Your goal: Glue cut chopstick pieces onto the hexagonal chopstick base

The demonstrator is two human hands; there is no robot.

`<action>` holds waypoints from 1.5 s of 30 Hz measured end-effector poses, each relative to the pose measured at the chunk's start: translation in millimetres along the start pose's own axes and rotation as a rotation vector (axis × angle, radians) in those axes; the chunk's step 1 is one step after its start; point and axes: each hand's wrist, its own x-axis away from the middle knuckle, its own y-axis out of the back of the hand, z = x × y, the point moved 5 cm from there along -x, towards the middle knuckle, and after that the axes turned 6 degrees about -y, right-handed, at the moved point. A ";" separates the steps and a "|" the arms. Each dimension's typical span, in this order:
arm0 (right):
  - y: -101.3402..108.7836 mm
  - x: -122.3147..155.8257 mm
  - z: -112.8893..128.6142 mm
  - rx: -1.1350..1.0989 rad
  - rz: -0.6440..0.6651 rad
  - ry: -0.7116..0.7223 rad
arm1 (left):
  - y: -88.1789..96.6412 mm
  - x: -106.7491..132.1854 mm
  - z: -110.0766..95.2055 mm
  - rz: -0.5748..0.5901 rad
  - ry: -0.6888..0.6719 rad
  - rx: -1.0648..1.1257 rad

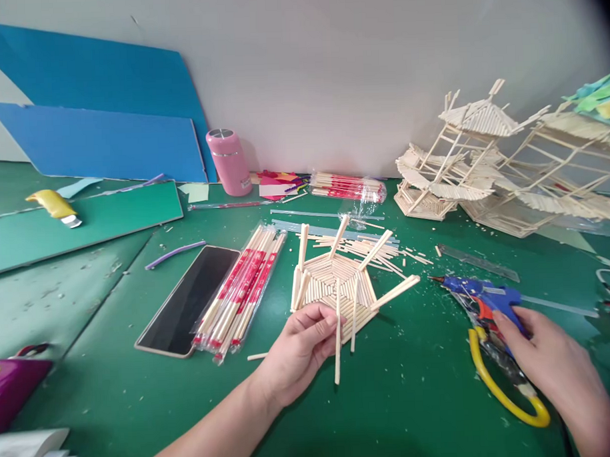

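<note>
A hexagonal piece built of pale wooden sticks [337, 281] rests on the green table, with upright sticks poking out of its corners. My left hand [296, 352] pinches a loose wooden stick [338, 344] held upright against the piece's near edge. My right hand [549, 356] reaches onto the handle of a blue hot glue gun [480, 294] that lies on the table to the right, nozzle pointing left; the fingers curl over its grip.
Packs of wrapped chopsticks [242, 291] and a dark phone [187, 300] lie left of the piece. Yellow-handled cutters [505, 395] sit under my right hand. Finished stick pagodas [463, 163] stand back right. A pink bottle [228, 161], blue boards [96, 139] and a metal ruler [479, 262] are behind.
</note>
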 end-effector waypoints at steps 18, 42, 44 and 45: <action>-41.5 77.2 201.8 -0.058 0.510 0.388 | 1.0 0.1 -8.4 -0.092 -0.141 -0.174; -19.0 102.3 201.0 -0.678 0.862 0.393 | 6.4 1.5 0.0 -0.064 -0.136 -0.412; -19.0 102.7 200.9 -0.675 0.866 0.389 | 6.7 1.7 -0.6 -0.061 -0.141 -0.417; -19.0 103.0 200.8 -0.674 0.868 0.388 | 6.7 1.8 -0.8 -0.057 -0.144 -0.421</action>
